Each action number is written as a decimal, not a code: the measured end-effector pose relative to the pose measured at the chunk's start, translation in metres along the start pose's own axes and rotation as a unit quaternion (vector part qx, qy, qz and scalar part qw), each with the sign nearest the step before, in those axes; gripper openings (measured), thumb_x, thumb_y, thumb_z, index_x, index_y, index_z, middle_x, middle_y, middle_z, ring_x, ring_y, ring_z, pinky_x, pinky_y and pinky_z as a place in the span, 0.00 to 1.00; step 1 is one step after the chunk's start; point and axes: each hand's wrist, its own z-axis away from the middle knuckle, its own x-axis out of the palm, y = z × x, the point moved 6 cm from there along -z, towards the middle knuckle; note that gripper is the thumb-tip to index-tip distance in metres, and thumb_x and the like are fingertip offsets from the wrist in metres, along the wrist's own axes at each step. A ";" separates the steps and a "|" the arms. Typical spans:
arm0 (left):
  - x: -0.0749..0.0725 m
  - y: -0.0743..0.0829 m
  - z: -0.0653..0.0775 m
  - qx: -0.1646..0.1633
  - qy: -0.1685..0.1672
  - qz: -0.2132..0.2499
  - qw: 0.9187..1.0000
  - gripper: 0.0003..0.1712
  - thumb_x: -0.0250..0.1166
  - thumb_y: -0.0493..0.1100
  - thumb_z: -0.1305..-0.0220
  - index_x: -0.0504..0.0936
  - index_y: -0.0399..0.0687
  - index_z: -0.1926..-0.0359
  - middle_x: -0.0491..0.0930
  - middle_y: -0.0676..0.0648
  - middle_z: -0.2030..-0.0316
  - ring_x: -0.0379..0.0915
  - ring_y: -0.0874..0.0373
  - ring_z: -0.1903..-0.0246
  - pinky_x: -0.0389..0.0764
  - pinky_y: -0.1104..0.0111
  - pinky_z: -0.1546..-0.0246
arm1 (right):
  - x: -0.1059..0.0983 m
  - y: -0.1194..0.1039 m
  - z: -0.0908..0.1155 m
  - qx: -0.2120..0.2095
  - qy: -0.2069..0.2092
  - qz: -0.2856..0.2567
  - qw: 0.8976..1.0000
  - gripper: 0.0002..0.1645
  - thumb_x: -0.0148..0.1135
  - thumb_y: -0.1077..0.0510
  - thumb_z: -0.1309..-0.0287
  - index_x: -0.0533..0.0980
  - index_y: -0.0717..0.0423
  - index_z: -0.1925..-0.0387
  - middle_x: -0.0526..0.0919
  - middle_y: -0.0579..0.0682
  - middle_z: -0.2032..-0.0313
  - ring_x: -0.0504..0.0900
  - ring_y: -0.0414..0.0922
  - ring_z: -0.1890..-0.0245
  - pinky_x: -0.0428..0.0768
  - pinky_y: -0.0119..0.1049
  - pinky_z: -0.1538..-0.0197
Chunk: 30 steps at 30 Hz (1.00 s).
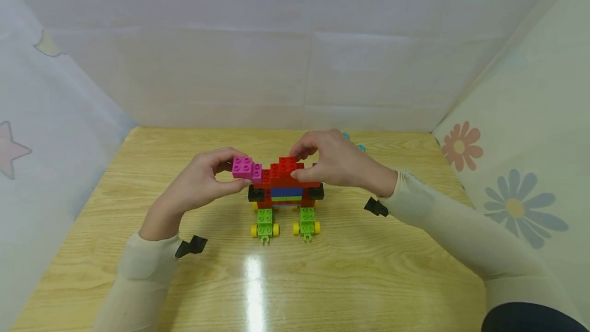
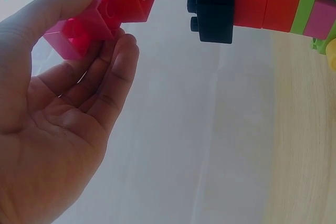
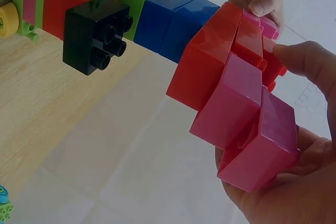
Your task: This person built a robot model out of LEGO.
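A toy-brick figure stands upright at mid-table, with red, blue and green bricks in its body. My left hand holds the pink brick at the figure's left end, its thumb in front and fingers behind. At the top, my right hand pinches a red brick between thumb and fingers. In the right wrist view, more pink bricks form the other end, near that hand's lower fingers. Black bricks stick out at both sides of the body.
Light green bases with yellow wheels carry the figure on the wooden table. Small blue and green pieces lie behind the right hand. Pale covered walls enclose the table at the back and sides.
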 end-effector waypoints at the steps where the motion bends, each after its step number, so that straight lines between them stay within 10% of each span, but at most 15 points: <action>1: 0.000 0.000 0.000 -0.001 0.000 0.000 1.000 0.19 0.80 0.38 0.30 0.88 0.48 0.40 0.90 0.49 0.48 0.85 0.54 0.48 0.80 0.82 0.39 | 0.000 0.000 0.000 0.000 0.001 0.001 1.000 0.23 0.80 0.46 0.36 0.88 0.46 0.42 0.92 0.43 0.46 0.87 0.46 0.43 0.86 0.50 0.39; 30: -0.002 -0.004 0.003 0.002 0.001 0.004 1.000 0.19 0.78 0.37 0.29 0.88 0.46 0.40 0.89 0.48 0.46 0.85 0.59 0.48 0.80 0.82 0.39 | -0.023 0.015 0.010 0.039 0.034 -0.070 0.996 0.23 0.80 0.46 0.31 0.88 0.41 0.37 0.91 0.40 0.39 0.86 0.44 0.39 0.83 0.54 0.31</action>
